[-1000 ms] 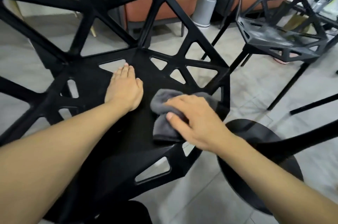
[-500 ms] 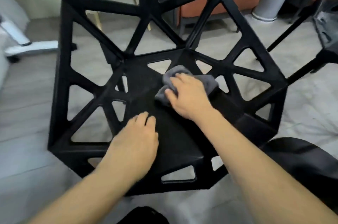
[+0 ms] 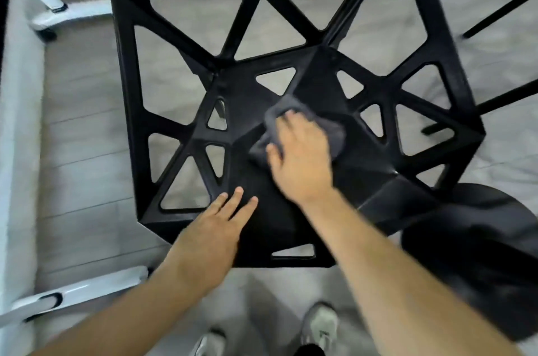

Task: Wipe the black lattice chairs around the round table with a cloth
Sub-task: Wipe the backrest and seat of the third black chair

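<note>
Two hands — right hand (image 3: 301, 157) pressing cloth (image 3: 337, 134), chair (image 3: 262, 219)

- Illumination was soft, even and rather dim; shadows were faint.
- Motion blur smeared the right hand (image 3: 301, 157) and the cloth (image 3: 334, 134).
- Wide-angle distortion bowed the frame edges.
- Dull sheen lay on the black chair (image 3: 262, 227).

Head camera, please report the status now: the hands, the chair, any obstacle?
Right hand presses grey cloth on chair seat. Left hand flat on seat front. Nothing blocks the wipe.
</note>
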The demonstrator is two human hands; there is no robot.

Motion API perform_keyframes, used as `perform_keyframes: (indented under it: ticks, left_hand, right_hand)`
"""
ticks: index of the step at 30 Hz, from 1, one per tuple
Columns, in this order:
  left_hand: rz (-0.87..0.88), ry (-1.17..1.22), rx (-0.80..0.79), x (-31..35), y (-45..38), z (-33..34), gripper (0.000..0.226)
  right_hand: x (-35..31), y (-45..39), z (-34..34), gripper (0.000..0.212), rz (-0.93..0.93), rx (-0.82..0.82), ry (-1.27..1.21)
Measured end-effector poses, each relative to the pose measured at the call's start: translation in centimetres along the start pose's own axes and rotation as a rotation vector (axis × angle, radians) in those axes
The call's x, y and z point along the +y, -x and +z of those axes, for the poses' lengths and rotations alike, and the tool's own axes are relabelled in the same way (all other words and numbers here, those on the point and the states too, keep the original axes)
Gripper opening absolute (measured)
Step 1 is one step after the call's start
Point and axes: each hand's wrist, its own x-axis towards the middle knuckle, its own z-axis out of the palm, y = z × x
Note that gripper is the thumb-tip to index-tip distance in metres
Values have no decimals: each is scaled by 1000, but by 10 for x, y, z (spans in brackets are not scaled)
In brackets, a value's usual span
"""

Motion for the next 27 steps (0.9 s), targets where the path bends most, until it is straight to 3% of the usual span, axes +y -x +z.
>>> perform_keyframes:
  ticks: [2,5,7,9,13,16,22,24,27]
  left_hand:
    - [61,-108,13,-13,3,-20,65]
    - [57,-355,136,-31,19,-56,26]
    - [102,-436,225,-46,20,-77,41]
    - [128,-503,201,-70,13,-85,56]
    - [241,-656,45,-115,-4,-72,85]
    - [319,-687,60,-123,-6,-68,91]
    - [349,-646,161,-125,-8,-63,90]
    - [348,-629,192,-125,-8,-60,88]
    - [347,-555,279,-121,-9,-57,82]
  right_hand:
    - [-48,35,-1,56,-100,-123,-127]
    - [-58,49,-7,57,-200,-241,-170]
    - [-30,45,-13,57,-312,-306,-108]
    - [9,24,-10,59,-269,-242,-10]
    - [56,-10,-15,64,258,-87,183]
    - [14,2,-11,63,349,-56,156]
    - [-117,71,2,57,250,-130,-39]
    - [-118,79,-3,56,164,-177,-90]
    - [-57,74,-13,59,-50,-248,0]
